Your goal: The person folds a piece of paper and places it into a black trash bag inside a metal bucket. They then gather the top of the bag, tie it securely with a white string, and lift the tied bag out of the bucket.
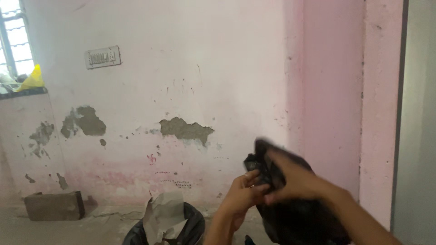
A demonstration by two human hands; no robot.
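From the head view, both hands are raised before the pink wall (190, 68): the left hand (240, 193) pinches a fold of a black plastic bag (290, 218), the right hand (295, 181) clamps over its crumpled top. That thin, slippery film could tear or slip if tugged sharply. Below stands 1 bin (193, 227) lined in black, stiff grey paper (163, 215) jutting out, and a rough brick (54, 205) lies left.

Bare, run-down room in a building, likely a home under repair or disuse. Pink-washed wall (218, 68) with plaster broken away in patches, switch plate (102, 57), barred window (13, 36) (top left). Dusty concrete floor (54, 229) carries a loose brick (54, 205) and a lined bin (168, 227).
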